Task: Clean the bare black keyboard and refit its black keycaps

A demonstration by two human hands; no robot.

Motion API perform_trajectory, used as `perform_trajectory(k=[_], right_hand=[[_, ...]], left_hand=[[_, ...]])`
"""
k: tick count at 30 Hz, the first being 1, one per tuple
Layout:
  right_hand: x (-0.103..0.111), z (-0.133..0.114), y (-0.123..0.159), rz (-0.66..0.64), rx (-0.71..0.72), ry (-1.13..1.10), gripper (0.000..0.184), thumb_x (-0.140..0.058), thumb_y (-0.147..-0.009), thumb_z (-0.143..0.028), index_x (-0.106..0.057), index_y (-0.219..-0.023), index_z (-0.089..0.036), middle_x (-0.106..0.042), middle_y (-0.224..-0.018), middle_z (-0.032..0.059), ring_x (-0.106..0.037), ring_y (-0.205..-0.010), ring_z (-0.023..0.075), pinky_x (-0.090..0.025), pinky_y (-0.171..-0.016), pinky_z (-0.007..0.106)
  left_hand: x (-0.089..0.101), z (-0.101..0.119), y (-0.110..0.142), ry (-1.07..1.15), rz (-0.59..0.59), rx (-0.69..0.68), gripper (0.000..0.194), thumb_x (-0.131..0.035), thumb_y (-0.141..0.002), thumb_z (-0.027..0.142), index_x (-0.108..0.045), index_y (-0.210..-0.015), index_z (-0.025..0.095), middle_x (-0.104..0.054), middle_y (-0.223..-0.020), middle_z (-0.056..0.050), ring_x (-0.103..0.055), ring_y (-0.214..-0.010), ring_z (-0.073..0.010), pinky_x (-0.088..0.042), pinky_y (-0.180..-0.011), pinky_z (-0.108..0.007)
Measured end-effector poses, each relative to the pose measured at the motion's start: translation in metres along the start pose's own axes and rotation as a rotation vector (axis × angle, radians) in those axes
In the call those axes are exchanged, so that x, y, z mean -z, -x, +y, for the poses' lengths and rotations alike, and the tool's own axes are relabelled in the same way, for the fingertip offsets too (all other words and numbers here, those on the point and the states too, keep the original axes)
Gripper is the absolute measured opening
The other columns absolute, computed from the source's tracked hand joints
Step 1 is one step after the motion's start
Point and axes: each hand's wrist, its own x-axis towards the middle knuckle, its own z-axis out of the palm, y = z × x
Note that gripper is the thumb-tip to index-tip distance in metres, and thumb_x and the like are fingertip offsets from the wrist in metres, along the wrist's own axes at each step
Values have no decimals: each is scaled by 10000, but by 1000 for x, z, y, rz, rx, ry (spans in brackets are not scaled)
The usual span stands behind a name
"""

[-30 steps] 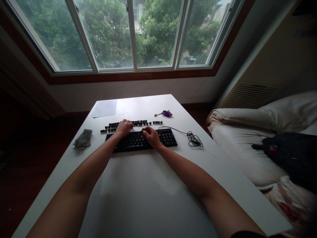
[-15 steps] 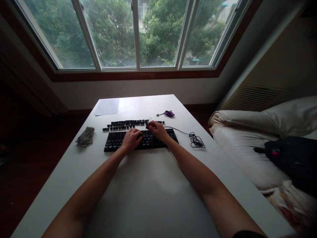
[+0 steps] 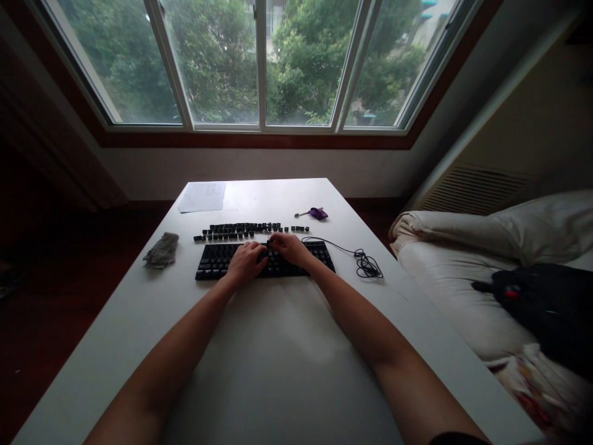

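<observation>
A black keyboard [image 3: 215, 262] lies across the middle of the white table. My left hand [image 3: 246, 261] rests on its middle part, fingers stretched forward and thumb apart, holding nothing that I can see. Over the keyboard's upper rows, just right of my left hand, my right hand [image 3: 290, 248] is closed in a pinch. It grips a small dark tool, apparently a wire keycap puller, now mostly hidden by the fingers. Loose black keycaps [image 3: 231, 230] stand in rows on the table behind the keyboard.
A grey cloth [image 3: 161, 251] lies left of the keyboard. A coiled black cable [image 3: 368, 264] lies to the right. Further back are a small brush with a purple part [image 3: 319, 214] and a sheet of paper [image 3: 201, 196]. A cushioned seat holding a black bag [image 3: 546, 303] stands at right.
My right hand has come down and left onto the keyboard's upper rows. The thin wires that stuck up above its fingers no longer show. My left hand has barely moved.
</observation>
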Motion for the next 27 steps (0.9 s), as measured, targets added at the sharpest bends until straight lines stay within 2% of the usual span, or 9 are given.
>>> perform_trajectory(k=[3, 8, 11, 15, 18, 24, 27], right_hand=[[4, -1, 4, -63, 56, 74, 124, -600, -819, -240, -673, -911, -198, -647, -718, -13, -536, -632, 118, -373, -615, 219], [10, 9, 7, -95, 39, 84, 119, -605, -802, -239, -654, -894, -182, -606, -677, -27, -490, -597, 104, -364, -602, 217], [10, 15, 8, -101, -15, -36, 146, -604, -807, -287, -649, -902, -186, -640, -710, -19, -535, -620, 115, -401, -612, 222], [9, 22, 9, -65, -124, -321, 183, -615, -794, -342, -618, -890, -185, -689, -793, 8, -638, -697, 151, -486, -659, 257], [9, 25, 9, -31, -176, -478, 211, -633, -789, -368, -586, -882, -184, -688, -779, 15, -661, -692, 166, -528, -669, 290], [7, 19, 7, 7, -163, -542, 218, -651, -793, -368, -570, -873, -183, -683, -785, 16, -673, -688, 168, -547, -658, 296], [4, 13, 7, 9, -155, -524, 215, -652, -788, -367, -571, -866, -185, -684, -792, 16, -670, -685, 163, -544, -649, 288]], left_hand=[[2, -5, 2, 10, 13, 1, 254, -587, -876, 395, -657, -1069, 247, -621, -1071, -74, -548, -1051, -260, -430, -966, -421], [5, -11, 5, 37, 27, -13, 240, -610, -861, 391, -668, -1044, 248, -610, -1033, -67, -548, -1026, -252, -444, -950, -412], [4, -11, 6, 34, 29, -11, 238, -618, -856, 385, -667, -1043, 248, -606, -1026, -67, -545, -1018, -251, -447, -938, -412], [5, -9, 6, 34, 32, -5, 242, -620, -853, 386, -668, -1044, 245, -603, -1014, -66, -542, -1006, -248, -446, -927, -410], [7, -8, 6, 38, 27, -4, 240, -624, -848, 399, -672, -1020, 239, -602, -1001, -68, -544, -991, -247, -444, -914, -403], [13, -3, 7, 31, 26, 38, 210, -640, -833, 422, -671, -896, 224, -600, -906, -62, -553, -926, -247, -444, -852, -391], [15, 2, 6, 84, 80, 43, 202, -635, -844, 404, -655, -931, 223, -617, -964, -63, -554, -970, -249, -444, -880, -396]])
